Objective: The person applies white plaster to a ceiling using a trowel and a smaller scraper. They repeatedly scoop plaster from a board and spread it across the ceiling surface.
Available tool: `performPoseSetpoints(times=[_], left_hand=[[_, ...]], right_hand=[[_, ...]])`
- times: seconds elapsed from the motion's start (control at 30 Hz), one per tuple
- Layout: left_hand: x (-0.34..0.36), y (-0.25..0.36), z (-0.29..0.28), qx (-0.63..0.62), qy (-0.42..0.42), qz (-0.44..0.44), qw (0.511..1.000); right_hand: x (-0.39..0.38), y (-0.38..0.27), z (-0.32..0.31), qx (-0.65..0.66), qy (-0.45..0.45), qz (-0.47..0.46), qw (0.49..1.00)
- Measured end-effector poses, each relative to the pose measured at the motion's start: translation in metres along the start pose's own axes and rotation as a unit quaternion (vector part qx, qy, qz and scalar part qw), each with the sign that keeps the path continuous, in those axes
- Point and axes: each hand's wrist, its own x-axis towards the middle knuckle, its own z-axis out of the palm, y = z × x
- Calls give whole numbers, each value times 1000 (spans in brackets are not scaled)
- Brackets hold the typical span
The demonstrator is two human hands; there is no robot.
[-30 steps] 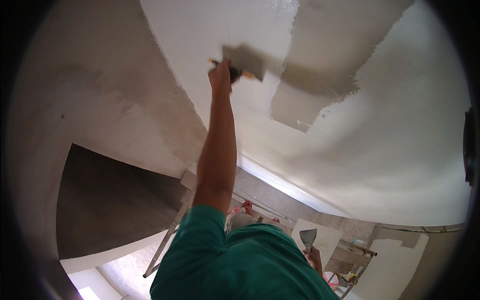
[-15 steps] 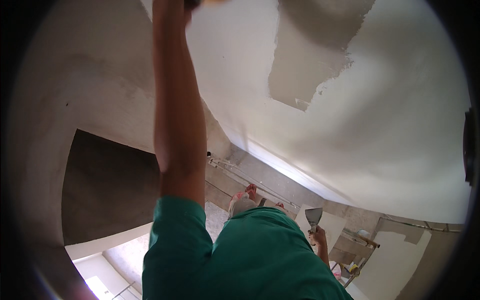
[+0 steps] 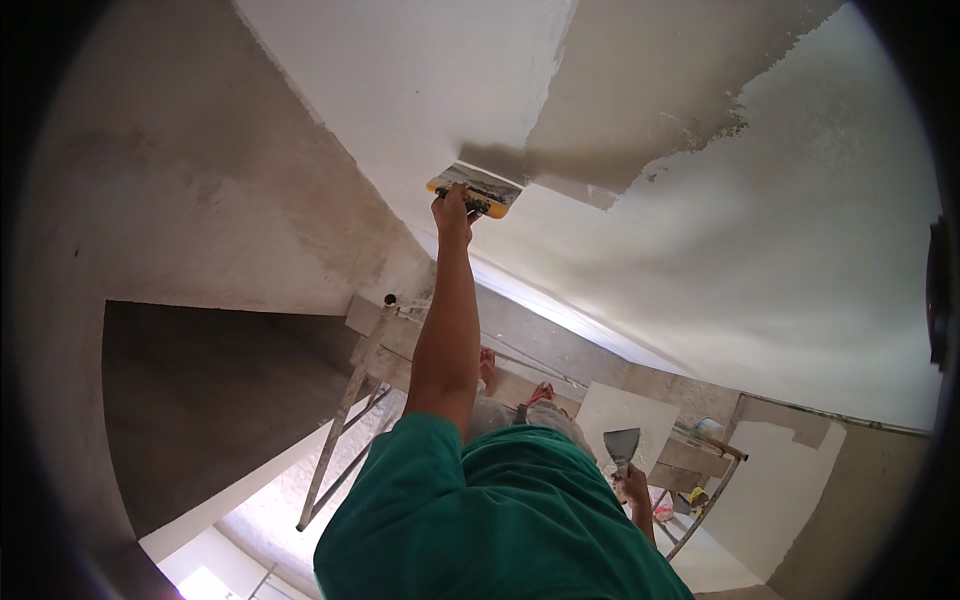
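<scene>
My left hand [image 3: 453, 210] is raised, closed on a wide filling blade [image 3: 483, 186] with a dark and yellow handle, its steel edge at or very near the white-coated surface [image 3: 440, 90], just left of a grey-beige patch [image 3: 630, 90] with ragged edges. My right hand [image 3: 632, 488] is lower, by my green shirt, gripping a smaller putty knife [image 3: 622, 441] upright, in front of a pale board [image 3: 650, 415].
My sandalled feet [image 3: 543, 392] stand on a plank platform [image 3: 382, 345] with metal frames [image 3: 332, 455] either side. A dark recess [image 3: 220, 400] is at left, a partly coated wall [image 3: 775, 500] at lower right, and a small container [image 3: 707, 428] beside the board.
My left hand went up out of the frame half a second ago and has come back down with the wide blade, lower than a second ago. My right hand has stayed low with the putty knife.
</scene>
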Motion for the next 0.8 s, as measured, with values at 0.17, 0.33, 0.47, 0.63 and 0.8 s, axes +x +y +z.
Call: performPoseSetpoints(times=[0.17, 0.33, 0.47, 0.63, 0.8], left_hand=[[9, 19, 28, 13, -11, 20, 1000], [-7, 89, 61, 31, -28, 85, 996], [-56, 190, 125, 77, -37, 100, 991], [-154, 313, 166, 80, -185, 269, 942], [-190, 281, 84, 2, -131, 306, 943]], right_hand=[[-3, 4, 5, -28, -9, -23, 999], [6, 1, 9, -21, -21, -53, 998], [22, -3, 13, -54, -26, -78, 995], [43, -2, 8, 19, -54, -56, 997], [37, -28, -1, -14, -47, -74, 996]])
